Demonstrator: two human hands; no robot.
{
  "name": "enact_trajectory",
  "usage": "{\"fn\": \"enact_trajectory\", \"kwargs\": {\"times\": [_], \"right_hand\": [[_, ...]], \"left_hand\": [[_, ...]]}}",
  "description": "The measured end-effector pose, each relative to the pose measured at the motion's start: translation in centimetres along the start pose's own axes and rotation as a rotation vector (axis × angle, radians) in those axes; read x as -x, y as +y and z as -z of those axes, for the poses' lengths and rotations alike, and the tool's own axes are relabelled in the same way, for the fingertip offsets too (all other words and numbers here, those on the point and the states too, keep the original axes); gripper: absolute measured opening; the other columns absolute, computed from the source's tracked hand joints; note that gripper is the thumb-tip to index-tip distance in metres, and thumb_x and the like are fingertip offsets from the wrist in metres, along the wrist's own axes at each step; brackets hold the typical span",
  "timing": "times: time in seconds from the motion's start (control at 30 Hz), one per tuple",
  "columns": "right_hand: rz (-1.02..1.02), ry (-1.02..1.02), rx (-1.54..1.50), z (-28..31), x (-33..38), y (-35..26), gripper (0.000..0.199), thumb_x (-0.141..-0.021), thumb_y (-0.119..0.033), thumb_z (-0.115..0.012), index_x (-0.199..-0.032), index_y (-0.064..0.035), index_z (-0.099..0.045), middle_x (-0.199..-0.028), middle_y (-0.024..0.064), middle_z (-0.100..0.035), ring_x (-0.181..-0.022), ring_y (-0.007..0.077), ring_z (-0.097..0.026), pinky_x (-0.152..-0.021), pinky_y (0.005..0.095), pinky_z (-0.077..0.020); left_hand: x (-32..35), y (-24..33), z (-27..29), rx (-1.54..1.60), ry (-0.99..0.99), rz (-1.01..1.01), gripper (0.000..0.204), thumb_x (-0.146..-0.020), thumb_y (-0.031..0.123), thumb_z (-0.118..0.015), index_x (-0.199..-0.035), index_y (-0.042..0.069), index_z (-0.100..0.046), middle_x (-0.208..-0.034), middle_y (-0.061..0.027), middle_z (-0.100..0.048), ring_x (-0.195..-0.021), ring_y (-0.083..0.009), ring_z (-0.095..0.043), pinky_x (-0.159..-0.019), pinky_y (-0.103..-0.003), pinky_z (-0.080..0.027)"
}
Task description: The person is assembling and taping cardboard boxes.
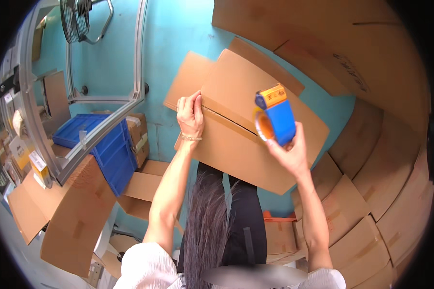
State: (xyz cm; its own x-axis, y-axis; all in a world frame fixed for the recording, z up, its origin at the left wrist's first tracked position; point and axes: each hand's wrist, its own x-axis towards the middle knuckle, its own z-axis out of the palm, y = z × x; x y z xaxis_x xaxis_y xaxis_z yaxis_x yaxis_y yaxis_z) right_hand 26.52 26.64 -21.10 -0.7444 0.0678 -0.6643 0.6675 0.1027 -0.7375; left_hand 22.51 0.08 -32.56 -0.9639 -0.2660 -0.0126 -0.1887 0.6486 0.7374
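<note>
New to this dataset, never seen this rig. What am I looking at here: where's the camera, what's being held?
There is one picture, from a fisheye camera worn on a person's head and looking down, so straight edges bend near the rim. No robot: the two bare arms rising from the lower edge are the wearer's own. The left hand presses on the seam where the flaps of a cardboard box meet. The right hand holds a blue tape dispenser above the box. Around lie stacked flat cartons, a blue plastic crate and a turquoise floor.

A blue crate (112,153) sits near a metal fan (77,19).
</note>
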Motion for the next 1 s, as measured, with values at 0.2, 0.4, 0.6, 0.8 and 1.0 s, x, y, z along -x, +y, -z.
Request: {"fn": "enact_trajectory", "kwargs": {"times": [0.2,0.4,0.6,0.8,1.0], "right_hand": [[0.393,-0.304,0.671,-0.9,-0.8,4.6,0.069,-0.069,-0.020,-0.083,-0.120,-0.0010,-0.040,-0.101,0.0187,-0.051,-0.090,0.0348,-0.057,-0.079,0.0394,-0.0480],[0.512,-0.350,0.578,0.9,-1.7,8.8,0.078,-0.072,-0.041,-0.082,-0.125,-0.0023,-0.038,-0.103,0.0176,-0.052,-0.093,0.0329,-0.055,-0.086,0.0429,-0.0464],[0.537,-0.383,0.631,1.2,-2.0,8.4,0.079,-0.076,-0.046,-0.077,-0.128,-0.0030,-0.035,-0.105,0.0180,-0.052,-0.095,0.0330,-0.056,-0.089,0.0438,-0.0464],[0.593,-0.355,0.617,1.7,-1.0,7.3,0.088,-0.074,-0.028,-0.079,-0.145,-0.0110,-0.030,-0.103,0.0157,-0.053,-0.090,0.0309,-0.053,-0.082,0.0426,-0.0455],[0.494,-0.334,0.865,-3.0,-1.0,1.3,0.075,-0.068,-0.025,-0.077,-0.138,-0.0204,-0.052,-0.088,0.0102,-0.050,-0.078,0.0271,-0.049,-0.080,0.0361,-0.0406]], "left_hand": [[-1.7,1.0,1.4,-0.402,0.027,-0.264,0.021,-0.083,0.019,-0.073,-0.102,0.008,-0.071,-0.101,-0.0106,-0.059,-0.079,-0.0248,-0.056,-0.072,-0.037,-0.044],[0.6,4.5,2.4,0.568,-0.670,0.839,0.042,-0.084,0.031,-0.075,-0.115,0.005,-0.066,-0.092,-0.0039,-0.067,-0.073,-0.0086,-0.052,-0.065,-0.027,-0.042],[0.5,3.2,1.3,0.882,-1.125,1.034,0.028,-0.086,0.029,-0.074,-0.103,0.007,-0.072,-0.093,0.0022,-0.068,-0.085,-0.0062,-0.054,-0.080,-0.024,-0.042],[-2.4,1.6,1.7,0.590,-0.855,0.860,0.028,-0.088,0.030,-0.071,-0.095,0.003,-0.070,-0.088,0.0001,-0.067,-0.085,-0.0087,-0.057,-0.077,-0.027,-0.046],[-8.6,-9.3,2.6,0.145,-0.460,0.279,0.030,-0.090,0.031,-0.067,-0.098,0.002,-0.068,-0.087,-0.0045,-0.065,-0.077,-0.0154,-0.058,-0.072,-0.032,-0.047]]}}
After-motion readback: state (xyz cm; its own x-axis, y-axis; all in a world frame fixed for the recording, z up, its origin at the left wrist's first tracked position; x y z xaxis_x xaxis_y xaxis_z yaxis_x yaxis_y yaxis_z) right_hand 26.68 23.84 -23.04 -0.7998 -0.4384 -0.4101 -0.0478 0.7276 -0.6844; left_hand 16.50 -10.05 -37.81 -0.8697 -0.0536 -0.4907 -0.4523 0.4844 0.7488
